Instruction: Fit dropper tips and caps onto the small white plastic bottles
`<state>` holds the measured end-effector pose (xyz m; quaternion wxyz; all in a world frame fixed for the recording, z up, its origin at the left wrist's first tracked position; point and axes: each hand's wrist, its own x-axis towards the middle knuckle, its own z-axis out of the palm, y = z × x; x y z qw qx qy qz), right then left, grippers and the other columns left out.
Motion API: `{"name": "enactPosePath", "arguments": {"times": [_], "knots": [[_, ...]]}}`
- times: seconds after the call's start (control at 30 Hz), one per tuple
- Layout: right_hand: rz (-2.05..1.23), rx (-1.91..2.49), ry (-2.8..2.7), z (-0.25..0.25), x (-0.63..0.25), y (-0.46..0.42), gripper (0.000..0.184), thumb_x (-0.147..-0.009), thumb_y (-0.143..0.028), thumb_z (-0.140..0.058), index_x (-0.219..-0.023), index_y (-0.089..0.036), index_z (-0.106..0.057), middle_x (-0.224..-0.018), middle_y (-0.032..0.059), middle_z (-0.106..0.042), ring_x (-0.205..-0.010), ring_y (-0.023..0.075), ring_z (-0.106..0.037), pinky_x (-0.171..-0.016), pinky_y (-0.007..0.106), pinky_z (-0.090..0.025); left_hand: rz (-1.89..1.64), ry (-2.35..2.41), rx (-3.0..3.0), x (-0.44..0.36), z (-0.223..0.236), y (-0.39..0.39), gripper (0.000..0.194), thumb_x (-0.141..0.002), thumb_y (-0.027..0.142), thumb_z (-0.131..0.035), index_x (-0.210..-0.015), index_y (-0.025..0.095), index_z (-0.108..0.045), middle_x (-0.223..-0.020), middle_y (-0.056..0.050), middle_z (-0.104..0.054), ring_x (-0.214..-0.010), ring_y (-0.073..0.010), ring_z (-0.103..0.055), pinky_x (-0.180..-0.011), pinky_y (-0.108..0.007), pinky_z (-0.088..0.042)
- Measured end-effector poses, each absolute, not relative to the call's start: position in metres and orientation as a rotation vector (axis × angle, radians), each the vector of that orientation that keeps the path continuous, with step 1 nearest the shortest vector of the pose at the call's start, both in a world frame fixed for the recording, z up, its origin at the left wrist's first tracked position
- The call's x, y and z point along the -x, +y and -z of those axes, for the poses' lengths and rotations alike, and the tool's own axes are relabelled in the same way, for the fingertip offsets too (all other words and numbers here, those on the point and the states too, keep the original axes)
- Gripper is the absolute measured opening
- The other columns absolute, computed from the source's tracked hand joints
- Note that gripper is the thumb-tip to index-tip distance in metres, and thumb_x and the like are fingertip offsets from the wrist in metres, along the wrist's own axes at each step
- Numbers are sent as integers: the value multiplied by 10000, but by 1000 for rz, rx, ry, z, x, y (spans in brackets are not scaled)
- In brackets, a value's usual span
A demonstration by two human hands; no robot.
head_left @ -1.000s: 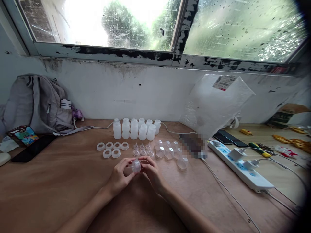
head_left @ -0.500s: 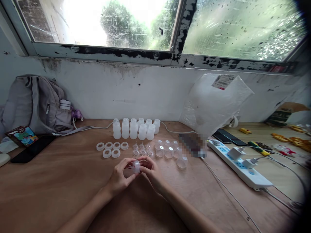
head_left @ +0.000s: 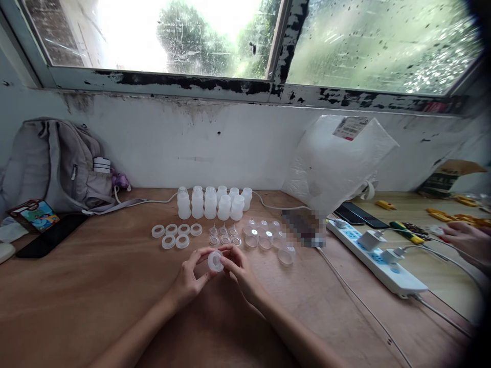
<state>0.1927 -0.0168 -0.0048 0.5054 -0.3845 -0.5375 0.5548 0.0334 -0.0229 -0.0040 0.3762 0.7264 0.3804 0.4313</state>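
Observation:
Both hands meet over the near middle of the table around a small translucent bottle collar ring, turned with its round face toward me. My left hand grips its left side between thumb and fingers. My right hand closes on the right side, its thumb at the face of the ring. Whether a teat sits inside the ring is too small to tell. Just beyond are clear silicone teats in two rows, white collar rings to their left and clear dome caps to their right.
Several frosted small bottles stand near the wall, some topped. A power strip with plugs and cables lies right, near phones and a plastic bag. Another person's hand reaches in at far right. A backpack sits left.
The held collar ring has turned from edge-on to facing me, and my right thumb has shifted onto it. Another person's hand has come into view at the far right.

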Motion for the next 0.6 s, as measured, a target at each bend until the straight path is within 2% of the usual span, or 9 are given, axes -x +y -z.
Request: {"name": "enactPosePath", "arguments": {"times": [0.17,0.27,0.43,0.6], "knots": [[-1539,858,-1214,9,-194,-14,228,-679,-288,-601,-868,-170,-556,-656,-3,-546,-587,120,-512,-497,224,-407,-1129,1030,-1922,-30,2,-19,373,-766,272,-513,-1131,208,-484,-1164,-89,-497,-1121,-229,-422,-902,-346,-387],[-1538,872,-1187,10,-193,-13,230,-660,-266,-618,-858,-170,-549,-682,0,-559,-583,116,-520,-500,229,-424,-1118,1102,-1978,-28,2,-18,374,-761,252,-487,-1135,229,-498,-1036,-75,-521,-990,-212,-486,-798,-322,-432],[-1274,983,-1347,14,-191,-15,155,-689,-254,-583,-810,-176,-525,-719,3,-564,-562,103,-507,-475,217,-414,-993,1087,-1931,-30,4,-22,394,-766,218,-437,-1161,222,-447,-847,-28,-556,-683,-132,-533,-610,-246,-449],[-1031,1048,-1553,16,-189,-18,107,-738,-216,-524,-839,-182,-514,-767,15,-582,-656,122,-542,-572,236,-443,-977,1195,-1915,-35,6,-24,342,-755,195,-453,-1097,203,-460,-823,-20,-586,-626,-114,-544,-574,-216,-437]]}}
